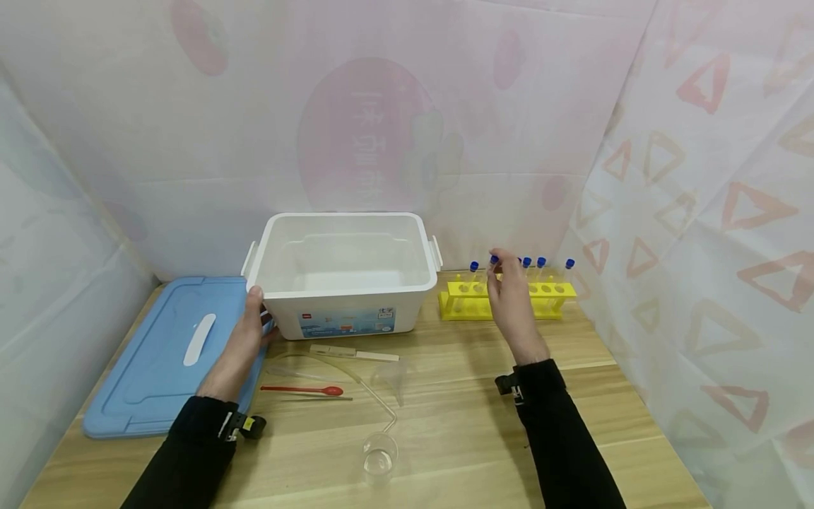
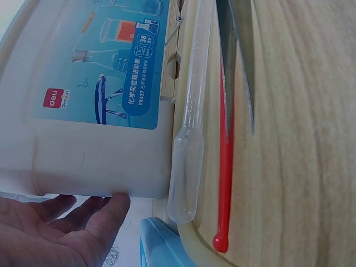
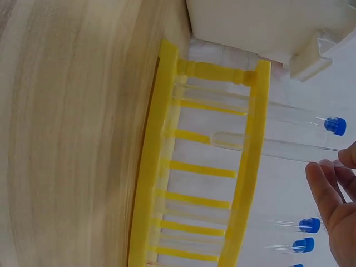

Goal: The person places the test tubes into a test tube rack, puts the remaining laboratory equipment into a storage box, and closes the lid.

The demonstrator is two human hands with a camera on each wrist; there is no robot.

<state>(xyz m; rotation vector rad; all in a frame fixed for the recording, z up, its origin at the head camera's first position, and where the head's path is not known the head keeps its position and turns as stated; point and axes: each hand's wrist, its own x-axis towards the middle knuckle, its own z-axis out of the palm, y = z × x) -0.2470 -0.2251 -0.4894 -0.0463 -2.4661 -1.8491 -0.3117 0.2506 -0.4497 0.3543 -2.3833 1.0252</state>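
My right hand (image 1: 511, 300) pinches a clear test tube (image 3: 295, 149) near its blue cap. In the right wrist view, this tube stands partly raised in the yellow rack (image 3: 253, 128), its rounded bottom between the upper and lower bars. Several other blue-capped tubes (image 3: 335, 126) stand in the same rack. My left hand (image 1: 240, 346) rests against the left front corner of a white plastic tub (image 1: 343, 300). In the left wrist view its fingertips (image 2: 119, 206) touch the side wall with the fingers loosely extended.
A blue lid (image 1: 146, 353) lies at left. Before the tub are a red spoon (image 1: 299, 389), metal tweezers (image 2: 236, 55), a plastic dropper (image 2: 186, 172), a clear funnel (image 1: 396, 378), a bent tube (image 1: 381, 404) and a small beaker (image 1: 379, 459). Fabric walls (image 1: 222, 141) stand behind and beside the table.
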